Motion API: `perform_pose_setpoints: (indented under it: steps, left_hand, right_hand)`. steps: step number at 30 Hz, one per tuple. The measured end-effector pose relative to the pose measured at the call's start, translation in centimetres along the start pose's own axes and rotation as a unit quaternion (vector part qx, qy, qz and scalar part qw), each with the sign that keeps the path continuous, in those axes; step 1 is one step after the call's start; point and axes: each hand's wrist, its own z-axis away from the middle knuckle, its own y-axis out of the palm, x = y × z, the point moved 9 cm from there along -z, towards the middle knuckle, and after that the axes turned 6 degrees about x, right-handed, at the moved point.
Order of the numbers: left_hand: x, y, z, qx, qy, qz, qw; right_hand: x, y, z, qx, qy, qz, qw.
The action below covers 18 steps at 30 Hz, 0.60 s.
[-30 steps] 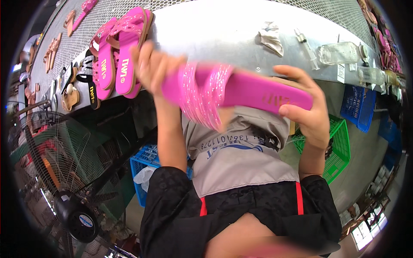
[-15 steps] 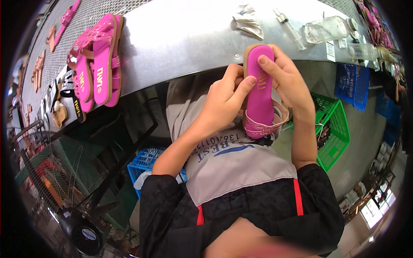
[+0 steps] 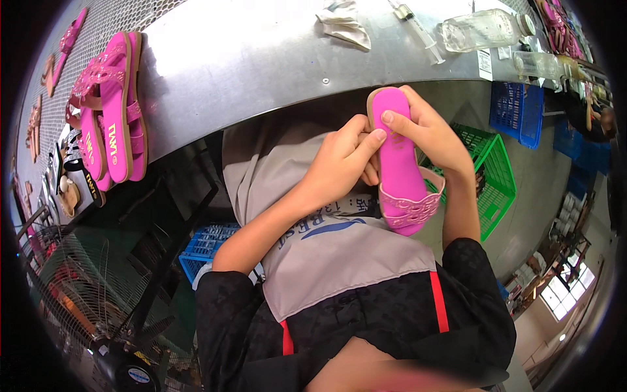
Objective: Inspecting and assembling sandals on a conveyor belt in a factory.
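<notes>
A pink slide sandal (image 3: 397, 168) with a glittery cut-out strap is between my two hands, above my lap, heel end toward the table. My left hand (image 3: 344, 153) grips its left edge, thumb near the insole and fingers behind the sole. From the right, my right hand (image 3: 429, 130) wraps the heel part, thumb pressed on the insole. The fingertips behind the sole are hidden. At the table's left end lie more pink sandals (image 3: 117, 124), stacked with insoles showing.
The metal table (image 3: 248, 72) carries a crumpled cloth (image 3: 344, 25), a syringe (image 3: 418, 32) and a clear glass bottle (image 3: 483, 31). A green crate (image 3: 499, 189) and a blue basket (image 3: 516, 114) stand at right. At lower left is a fan (image 3: 111, 313).
The sandal has come slightly lower, and its strap now faces up more. The table and the things on it have shifted leftward in view. Both hands keep their hold.
</notes>
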Motion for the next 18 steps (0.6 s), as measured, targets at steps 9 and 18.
perform_pose_setpoints:
  steps: [9, 18]
  left_hand:
    - [2.4, -0.3, -1.7, -0.002, -0.026, 0.046, 0.999]
    - [2.9, -0.2, -1.8, -0.013, -0.009, 0.066, 0.998]
  right_hand:
    - [-3.4, 0.6, -0.6, -0.076, -0.02, -0.228, 0.971]
    - [-3.8, 0.6, -0.4, -0.104, -0.032, -0.239, 0.965]
